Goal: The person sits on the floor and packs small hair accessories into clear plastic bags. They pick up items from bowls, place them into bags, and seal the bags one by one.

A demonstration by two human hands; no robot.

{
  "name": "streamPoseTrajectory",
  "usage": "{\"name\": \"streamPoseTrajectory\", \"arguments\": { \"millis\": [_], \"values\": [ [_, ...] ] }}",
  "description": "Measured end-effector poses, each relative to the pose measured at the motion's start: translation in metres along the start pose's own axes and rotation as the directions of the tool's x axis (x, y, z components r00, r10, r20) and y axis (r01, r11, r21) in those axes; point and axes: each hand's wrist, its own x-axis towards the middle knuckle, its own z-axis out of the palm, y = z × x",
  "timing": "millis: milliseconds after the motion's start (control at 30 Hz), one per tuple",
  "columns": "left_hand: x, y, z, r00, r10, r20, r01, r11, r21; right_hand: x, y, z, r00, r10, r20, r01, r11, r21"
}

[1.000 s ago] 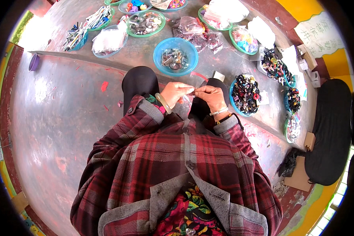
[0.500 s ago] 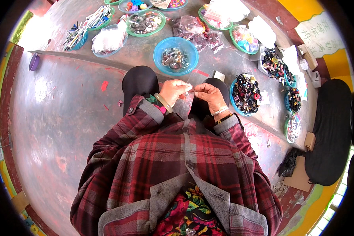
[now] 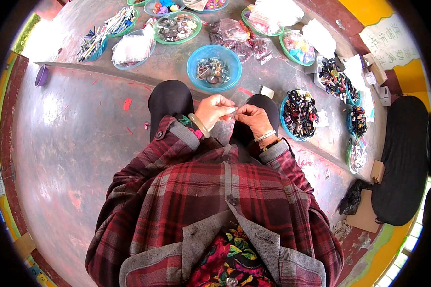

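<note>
Between my knees, my left hand (image 3: 214, 111) and my right hand (image 3: 255, 119) meet with fingertips pinched together. A small clear plastic bag (image 3: 240, 97) is gripped between them, its see-through film standing up past the fingers. What the bag contains, if anything, is too small to make out. Just beyond the hands sits a blue plastic basin (image 3: 192, 71) holding small bagged items (image 3: 212, 71). To the right of my right hand is another blue basin (image 3: 283, 117), heaped with mostly black hair ties (image 3: 299, 115).
Along the raised ledge stand a green basin of small packets (image 3: 177, 27), a basin of pens (image 3: 92, 45), a stack of clear bags (image 3: 133, 49), and more hair ties (image 3: 334, 79). A purple bowl (image 3: 41, 75) lies far left. At right are a long black cushion (image 3: 400, 160) and cardboard (image 3: 364, 213).
My fingertips have drawn closer together, the right hand shifting slightly left. The clear film now shows above the fingers. The basins have not moved.
</note>
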Motion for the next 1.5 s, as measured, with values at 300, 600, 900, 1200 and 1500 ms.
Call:
{"name": "streamPoseTrajectory", "arguments": {
  "millis": [300,600,900,1200,1500],
  "values": [
    [0.006,-0.007,-0.004,0.997,-0.030,-0.073,0.029,1.000,-0.012,0.000,-0.003,-0.005,0.983,-0.165,-0.084,0.112,0.892,-0.437],
    [0.003,-0.004,0.003,0.996,0.051,-0.074,-0.036,0.981,0.190,-0.017,-0.050,0.025,0.832,-0.548,-0.087,0.357,0.649,-0.672],
    [-0.001,-0.005,0.003,0.916,0.377,0.137,-0.343,0.559,0.755,-0.013,-0.034,0.021,0.882,-0.466,-0.062,0.274,0.618,-0.737],
    [0.001,-0.009,0.003,0.892,0.410,0.188,-0.395,0.509,0.765,-0.014,-0.032,0.017,0.857,-0.514,-0.029,0.302,0.546,-0.782],
    [0.000,-0.010,0.001,0.976,0.174,0.128,-0.216,0.783,0.584,-0.011,-0.022,0.014,0.911,-0.412,-0.024,0.273,0.645,-0.714]
  ]
}}
